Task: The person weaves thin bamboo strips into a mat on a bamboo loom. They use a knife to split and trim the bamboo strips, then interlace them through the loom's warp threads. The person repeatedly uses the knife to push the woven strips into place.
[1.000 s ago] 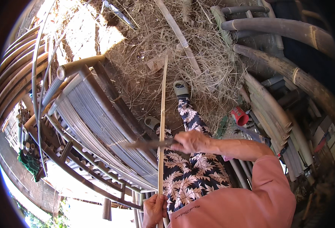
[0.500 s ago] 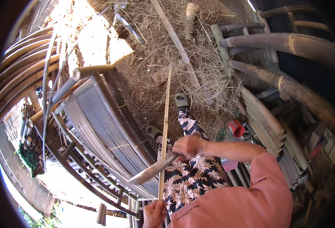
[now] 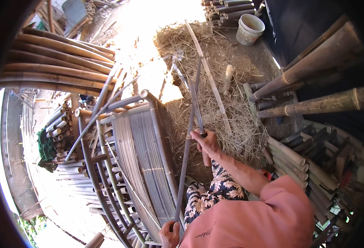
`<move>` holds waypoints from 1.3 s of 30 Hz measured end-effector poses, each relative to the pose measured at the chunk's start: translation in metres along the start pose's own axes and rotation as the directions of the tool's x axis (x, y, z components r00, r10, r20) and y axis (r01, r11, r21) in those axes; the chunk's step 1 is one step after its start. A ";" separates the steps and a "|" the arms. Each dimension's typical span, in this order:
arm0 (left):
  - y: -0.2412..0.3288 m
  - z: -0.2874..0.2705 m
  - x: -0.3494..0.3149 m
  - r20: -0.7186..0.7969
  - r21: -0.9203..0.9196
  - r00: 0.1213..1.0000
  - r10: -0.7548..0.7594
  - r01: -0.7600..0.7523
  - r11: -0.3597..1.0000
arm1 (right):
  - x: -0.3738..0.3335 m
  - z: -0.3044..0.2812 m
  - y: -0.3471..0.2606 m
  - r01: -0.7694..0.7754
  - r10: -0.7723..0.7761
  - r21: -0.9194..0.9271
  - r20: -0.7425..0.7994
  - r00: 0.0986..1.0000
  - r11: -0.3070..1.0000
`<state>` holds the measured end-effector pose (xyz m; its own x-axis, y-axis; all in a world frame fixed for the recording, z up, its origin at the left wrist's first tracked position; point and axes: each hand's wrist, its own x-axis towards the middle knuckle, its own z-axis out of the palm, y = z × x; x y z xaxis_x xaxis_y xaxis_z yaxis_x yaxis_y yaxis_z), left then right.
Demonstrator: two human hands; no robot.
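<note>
My left hand [image 3: 170,234] grips the near end of a long thin bamboo strip [image 3: 186,153] at the bottom of the view. The strip runs up and away over my lap. My right hand [image 3: 206,142] holds a long knife [image 3: 195,101] by its handle, its blade pointing up along the far part of the strip. I wear floral trousers [image 3: 208,194] and a pink shirt. A bamboo chair frame [image 3: 140,144] with a slatted seat stands just left of the strip.
Dry bamboo shavings [image 3: 227,82] pile up ahead. Thick bamboo poles [image 3: 54,62] lie at the upper left, more poles [image 3: 314,74] lean at the right. A pale bucket [image 3: 250,29] stands at the top. Cut bamboo lengths [image 3: 60,124] are stacked at the left.
My right hand has swung the knife from lying across the strip, blade to the left, to pointing up along it. My head has tilted, so the view now reaches further ahead.
</note>
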<state>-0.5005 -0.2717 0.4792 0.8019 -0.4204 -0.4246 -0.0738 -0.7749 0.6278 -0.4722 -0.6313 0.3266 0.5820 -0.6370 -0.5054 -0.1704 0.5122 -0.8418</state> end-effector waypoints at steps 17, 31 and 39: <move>-0.094 -0.107 0.002 0.028 -0.823 0.997 0.072 -0.018 0.567 | -0.180 0.192 -0.035 0.811 -0.558 -0.585 0.673 0.486 0.002; -0.109 -0.102 -0.004 -0.285 -0.673 0.959 -0.001 -0.199 0.712 | -0.232 0.226 -0.018 0.970 -0.251 -0.169 0.960 0.122 -0.176; -0.084 -0.098 -0.013 -0.265 -0.657 0.964 0.008 -0.187 0.731 | -0.202 0.214 -0.032 0.965 -0.221 -0.242 0.951 0.215 -0.103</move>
<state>-0.4463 -0.1549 0.4961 0.9298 -0.2862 -0.2313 0.1858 -0.1776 0.9664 -0.4144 -0.3960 0.4963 0.9191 0.2978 0.2581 0.3869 -0.8065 -0.4471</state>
